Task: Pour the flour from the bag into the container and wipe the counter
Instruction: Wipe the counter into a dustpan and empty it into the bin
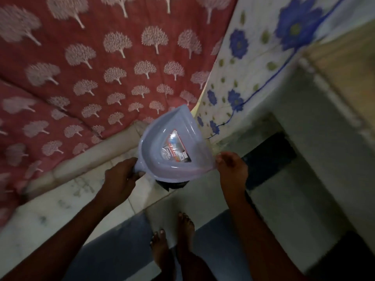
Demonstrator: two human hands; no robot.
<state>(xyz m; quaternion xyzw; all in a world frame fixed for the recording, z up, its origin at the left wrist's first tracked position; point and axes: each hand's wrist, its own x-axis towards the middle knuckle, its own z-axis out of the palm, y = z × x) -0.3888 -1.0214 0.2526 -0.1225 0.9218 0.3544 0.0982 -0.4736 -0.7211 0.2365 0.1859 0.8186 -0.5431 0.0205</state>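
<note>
A pale lilac plastic scoop-shaped pan (162, 136) with a printed sticker inside is held up in front of me, its open side facing me. My left hand (121, 177) is closed around its short handle at the lower left. My right hand (231, 169) pinches the pan's right rim between thumb and fingers. A small dark object (172, 184) shows just under the pan; I cannot tell what it is. No flour bag is in view.
A red cloth with pale tree prints (91, 67) covers the left and top. A white cloth with blue flowers (253, 63) hangs at the right. Below are a pale tiled ledge (85, 191), a dark recess (269, 157), and my bare feet (172, 240) on the floor.
</note>
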